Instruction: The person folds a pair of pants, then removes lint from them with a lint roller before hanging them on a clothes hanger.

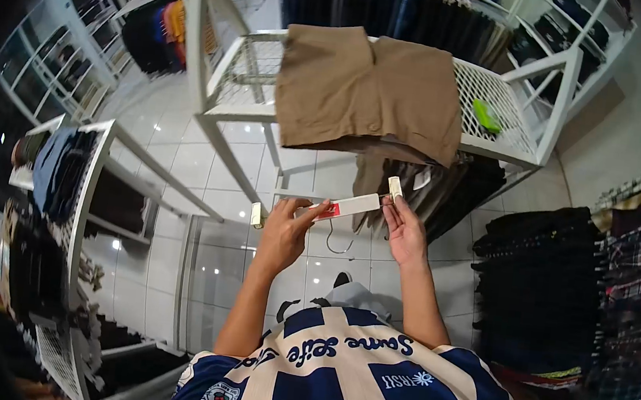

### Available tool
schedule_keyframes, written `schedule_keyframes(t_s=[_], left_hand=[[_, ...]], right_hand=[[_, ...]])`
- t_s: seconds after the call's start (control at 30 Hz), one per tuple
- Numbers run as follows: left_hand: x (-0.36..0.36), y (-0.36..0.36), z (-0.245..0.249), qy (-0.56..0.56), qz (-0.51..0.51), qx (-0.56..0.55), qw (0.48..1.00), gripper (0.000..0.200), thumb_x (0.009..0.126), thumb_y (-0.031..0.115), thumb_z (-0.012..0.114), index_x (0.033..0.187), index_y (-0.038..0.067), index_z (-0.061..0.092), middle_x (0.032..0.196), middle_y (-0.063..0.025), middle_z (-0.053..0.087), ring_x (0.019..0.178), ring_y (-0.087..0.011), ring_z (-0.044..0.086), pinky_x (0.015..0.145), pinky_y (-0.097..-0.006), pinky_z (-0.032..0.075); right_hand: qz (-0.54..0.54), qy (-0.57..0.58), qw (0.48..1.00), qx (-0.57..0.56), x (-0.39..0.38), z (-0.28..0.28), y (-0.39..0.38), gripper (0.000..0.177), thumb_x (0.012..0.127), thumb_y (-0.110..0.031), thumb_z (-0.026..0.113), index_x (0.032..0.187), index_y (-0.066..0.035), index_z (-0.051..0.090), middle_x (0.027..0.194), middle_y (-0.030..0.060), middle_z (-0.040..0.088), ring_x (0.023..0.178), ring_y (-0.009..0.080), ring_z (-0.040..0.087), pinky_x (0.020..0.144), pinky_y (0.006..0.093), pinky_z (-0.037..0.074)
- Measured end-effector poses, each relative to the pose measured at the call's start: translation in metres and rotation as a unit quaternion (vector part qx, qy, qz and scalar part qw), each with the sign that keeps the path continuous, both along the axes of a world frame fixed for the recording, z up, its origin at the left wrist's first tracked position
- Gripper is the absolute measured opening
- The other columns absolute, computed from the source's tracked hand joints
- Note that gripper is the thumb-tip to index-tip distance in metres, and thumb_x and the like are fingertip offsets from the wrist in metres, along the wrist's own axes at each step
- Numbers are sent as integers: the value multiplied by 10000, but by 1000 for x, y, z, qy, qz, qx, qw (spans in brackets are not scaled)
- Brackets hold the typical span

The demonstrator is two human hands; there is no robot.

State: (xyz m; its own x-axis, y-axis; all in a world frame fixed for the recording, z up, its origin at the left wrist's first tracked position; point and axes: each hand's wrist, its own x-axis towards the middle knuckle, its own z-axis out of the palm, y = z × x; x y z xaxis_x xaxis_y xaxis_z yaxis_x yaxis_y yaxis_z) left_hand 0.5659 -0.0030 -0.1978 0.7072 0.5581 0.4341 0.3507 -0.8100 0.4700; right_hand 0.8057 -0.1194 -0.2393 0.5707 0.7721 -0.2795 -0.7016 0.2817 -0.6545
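— Blue and white stripes right under the camera: is that the person's shirt [332,389]?

— Yes, and both bare forearms reach out from it over the pale tiled floor [207,165].

— What do the hands have?

— A white hanger [355,204], held level in the air between them. The left hand [284,231] is closed on the bar, with thumb and fingers pinching it beside a red label [330,210]. The right hand [405,231] has its fingertips pinched on the clip [395,187] at that end.

— And the other end?

— It sticks out past the left hand, with a second clip [257,214] that nothing touches. The wire hook [341,243] hangs down under the bar, between the two wrists.

— Is the hanger touching anything else?

— No. It sits just in front of a white wire rack [496,93], apart from it.

— What lies on the rack?

— A brown garment [371,88], spread flat, its near edge drooping over the front rail. I can't tell whether it is shorts or folded trousers. A small green thing [487,116] lies on the mesh to its right, well clear of it.

— And beyond that?

— Dark clothes [372,6] hang in a tight row behind the rack. To the right stands a stack of folded dark clothes [531,277].
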Motion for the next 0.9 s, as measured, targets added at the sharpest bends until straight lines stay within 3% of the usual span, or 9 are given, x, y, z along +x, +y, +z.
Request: schedule_keyframes(t_s=[0.2,0.33,0.47,0.63,0.73,0.9], left_hand=[[74,29,-3,-10,-71,-98,993,549,816,29,750,1341,169,672,1067,-122,676,980,-323,605,885,-435,488],[107,39,17,-71,-102,-29,992,495,755,60,819,1237,84,710,1074,-133,681,975,-339,622,856,-443,504],[154,53,43,-89,-114,77,987,399,783,57,799,1173,94,725,1083,-84,692,1017,-313,630,871,-419,517],[209,84,47,-75,-168,159,970,480,750,57,746,1224,124,714,1192,-79,662,1168,-300,574,998,-447,460],[224,93,49,-44,-215,166,961,404,761,74,699,1162,110,729,1181,-74,656,1136,-287,579,1026,-436,444],[234,106,38,-24,-250,150,956,358,763,90,703,1115,121,757,1068,-46,666,980,-269,590,932,-391,478]], right_hand=[[-55,-4,998,-7,63,-12,8,183,1007,-167,655,1133,-41,697,1042,48,732,964,99,698,885,222,569],[-92,-25,994,-45,76,-21,7,151,998,-208,680,1089,-88,697,983,17,728,897,92,687,853,253,556],[-129,5,990,-62,75,-28,8,175,991,-217,692,1104,-85,676,984,15,704,911,113,669,851,274,552],[-165,13,985,-41,67,-42,21,197,994,-210,687,1131,-71,660,993,15,690,928,114,659,903,304,547],[-169,-3,985,-26,67,-41,24,219,998,-216,681,1151,-62,657,1000,20,689,926,118,662,907,303,547],[-204,-12,979,-25,58,-34,26,209,1001,-221,681,1143,-72,653,1024,46,707,942,125,678,901,299,552]])
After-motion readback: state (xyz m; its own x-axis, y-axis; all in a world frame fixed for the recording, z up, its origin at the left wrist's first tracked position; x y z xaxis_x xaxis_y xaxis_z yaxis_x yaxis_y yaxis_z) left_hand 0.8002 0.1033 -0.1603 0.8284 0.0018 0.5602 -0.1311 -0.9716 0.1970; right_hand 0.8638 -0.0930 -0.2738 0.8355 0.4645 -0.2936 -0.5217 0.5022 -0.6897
